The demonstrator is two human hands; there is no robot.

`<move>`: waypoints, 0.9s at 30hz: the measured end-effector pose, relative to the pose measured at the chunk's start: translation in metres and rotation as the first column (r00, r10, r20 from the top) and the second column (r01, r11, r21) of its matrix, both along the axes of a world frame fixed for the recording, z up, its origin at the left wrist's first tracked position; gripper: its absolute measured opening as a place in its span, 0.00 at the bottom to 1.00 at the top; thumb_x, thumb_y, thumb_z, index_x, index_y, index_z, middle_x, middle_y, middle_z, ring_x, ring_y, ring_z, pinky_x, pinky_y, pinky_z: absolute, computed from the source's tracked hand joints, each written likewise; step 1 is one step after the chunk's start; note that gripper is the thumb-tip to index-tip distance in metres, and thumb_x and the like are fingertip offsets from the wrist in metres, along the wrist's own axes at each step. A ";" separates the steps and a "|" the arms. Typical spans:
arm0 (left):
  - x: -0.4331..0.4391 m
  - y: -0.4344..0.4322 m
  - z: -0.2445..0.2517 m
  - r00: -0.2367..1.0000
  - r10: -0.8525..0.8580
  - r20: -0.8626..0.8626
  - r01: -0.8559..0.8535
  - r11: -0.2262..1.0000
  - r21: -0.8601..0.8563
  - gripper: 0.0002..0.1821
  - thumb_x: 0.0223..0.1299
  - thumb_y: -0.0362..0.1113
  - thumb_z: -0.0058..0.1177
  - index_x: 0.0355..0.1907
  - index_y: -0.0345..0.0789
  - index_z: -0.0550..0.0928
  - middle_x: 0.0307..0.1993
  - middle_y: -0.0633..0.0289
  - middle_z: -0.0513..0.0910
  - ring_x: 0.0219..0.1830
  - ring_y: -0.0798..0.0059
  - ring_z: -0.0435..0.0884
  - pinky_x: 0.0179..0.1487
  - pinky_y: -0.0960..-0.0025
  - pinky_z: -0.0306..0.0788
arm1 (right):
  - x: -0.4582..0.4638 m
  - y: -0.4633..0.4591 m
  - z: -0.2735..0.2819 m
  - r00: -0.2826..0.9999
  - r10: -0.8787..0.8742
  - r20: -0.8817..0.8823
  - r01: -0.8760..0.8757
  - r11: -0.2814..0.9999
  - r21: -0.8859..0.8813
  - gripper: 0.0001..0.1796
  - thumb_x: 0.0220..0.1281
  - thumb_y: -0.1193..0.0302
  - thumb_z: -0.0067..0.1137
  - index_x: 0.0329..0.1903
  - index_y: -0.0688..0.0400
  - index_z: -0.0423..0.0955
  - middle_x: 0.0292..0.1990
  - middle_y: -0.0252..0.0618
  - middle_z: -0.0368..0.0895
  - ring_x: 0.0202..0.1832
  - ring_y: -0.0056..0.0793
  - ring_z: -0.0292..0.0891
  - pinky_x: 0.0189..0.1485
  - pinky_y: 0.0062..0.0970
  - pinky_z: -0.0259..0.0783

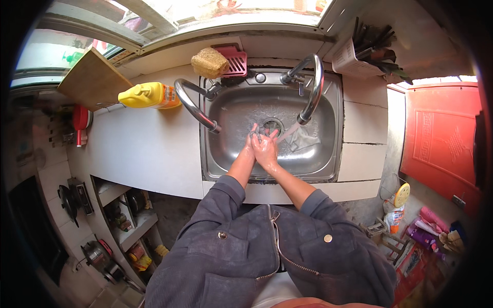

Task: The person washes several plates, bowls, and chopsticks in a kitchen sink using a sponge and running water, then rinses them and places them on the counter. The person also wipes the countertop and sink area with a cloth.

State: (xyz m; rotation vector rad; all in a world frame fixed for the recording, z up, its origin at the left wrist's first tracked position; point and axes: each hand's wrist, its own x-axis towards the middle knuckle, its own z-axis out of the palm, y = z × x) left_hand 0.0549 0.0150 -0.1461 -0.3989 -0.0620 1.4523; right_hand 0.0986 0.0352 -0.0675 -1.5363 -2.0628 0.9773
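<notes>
Over the stainless steel sink, my left hand and my right hand are pressed together, wet. A small dark grey patch shows between them near the left fingers; whether it is a scourer or suds I cannot tell. Just beyond the fingertips is the drain strainer. Water runs from the right chrome faucet in a slanting stream past my right hand. A pale wet cloth lies crumpled on the basin floor, right of my hands. The left chrome faucet curves over the sink's left rim, with no water visible from it.
Behind the sink, a loofah sponge rests against a pink soap dish. A yellow bottle stands on the white counter to the left. A white utensil basket hangs at the back right. A red panel stands farther right.
</notes>
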 end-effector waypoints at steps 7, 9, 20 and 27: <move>0.022 -0.010 0.066 0.820 -0.424 -0.384 0.264 0.876 -0.404 0.27 0.70 0.51 0.33 0.61 0.32 0.63 0.57 0.52 0.70 0.58 0.61 0.71 0.64 0.58 0.65 | 0.024 0.077 -0.044 0.953 -0.086 0.289 0.112 0.991 -0.073 0.17 0.62 0.56 0.45 0.36 0.56 0.76 0.30 0.51 0.79 0.34 0.56 0.76 0.40 0.47 0.71; 0.001 -0.003 0.084 0.872 -0.396 -0.287 0.248 0.864 -0.439 0.34 0.67 0.58 0.35 0.63 0.31 0.60 0.59 0.51 0.68 0.59 0.59 0.70 0.64 0.54 0.65 | 0.032 0.074 -0.026 0.988 -0.066 0.139 0.065 0.998 0.013 0.12 0.61 0.62 0.48 0.38 0.56 0.76 0.34 0.50 0.79 0.37 0.54 0.75 0.42 0.45 0.70; -0.042 0.020 0.069 0.318 -0.819 -0.478 0.401 0.573 -0.714 0.22 0.64 0.50 0.49 0.48 0.32 0.77 0.44 0.57 0.81 0.40 0.73 0.81 0.44 0.68 0.79 | 0.080 0.063 0.047 0.748 0.129 -0.651 -0.539 0.690 -0.483 0.16 0.57 0.71 0.58 0.50 0.57 0.74 0.41 0.31 0.78 0.42 0.18 0.71 0.46 0.26 0.69; -0.006 0.017 0.107 0.798 -0.546 -0.256 0.390 0.791 -0.471 0.21 0.67 0.49 0.44 0.53 0.36 0.73 0.54 0.54 0.76 0.43 0.75 0.78 0.45 0.69 0.79 | 0.063 0.068 -0.015 0.194 -0.827 -0.528 -0.755 0.218 -0.619 0.32 0.61 0.66 0.56 0.67 0.55 0.57 0.60 0.51 0.66 0.54 0.42 0.72 0.57 0.37 0.69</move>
